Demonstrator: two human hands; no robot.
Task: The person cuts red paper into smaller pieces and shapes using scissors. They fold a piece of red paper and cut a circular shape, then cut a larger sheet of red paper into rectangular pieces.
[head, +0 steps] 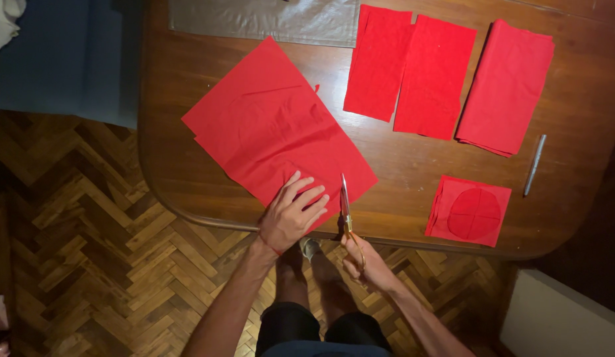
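Red cloth pieces: five, namely one large sheet [274, 132], three folded rectangles far right [377, 63] [433, 76] [506, 86], one small square near right [469, 211]. Scissors [347, 208]: one. Pen [535, 164]: one. Grey sheet [268, 20], far: one. Table [400, 165]: one.

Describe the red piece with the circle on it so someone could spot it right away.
On the wooden table, look at the near edge, right of the scissors. The small red square lies alone there; unlike the plain red pieces above it, a creased red circle sits on top.
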